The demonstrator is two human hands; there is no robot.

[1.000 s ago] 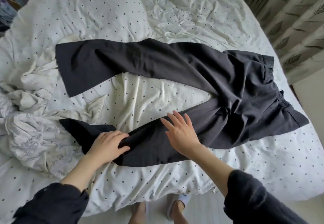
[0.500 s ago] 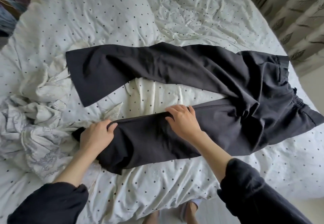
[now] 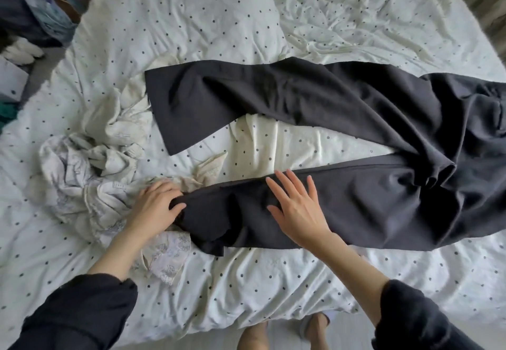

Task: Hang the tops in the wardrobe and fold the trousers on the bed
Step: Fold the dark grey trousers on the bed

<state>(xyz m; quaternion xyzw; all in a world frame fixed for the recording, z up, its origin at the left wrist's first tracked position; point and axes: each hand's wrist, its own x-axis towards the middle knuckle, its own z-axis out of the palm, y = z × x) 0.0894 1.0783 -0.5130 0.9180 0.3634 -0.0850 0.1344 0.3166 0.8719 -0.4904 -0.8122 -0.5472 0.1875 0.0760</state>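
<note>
Left hand (image 3: 156, 207) grips near-leg hem of dark trousers (image 3: 342, 207) on bed (image 3: 246, 289); right hand (image 3: 298, 207) flat, fingers spread, pressing that leg.

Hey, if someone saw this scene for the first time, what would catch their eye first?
The dark trousers spread across the dotted white bed, legs apart. Next, the left hand gripping the near leg's hem while the right hand presses flat on that leg. A crumpled pale garment lies at left.
</note>
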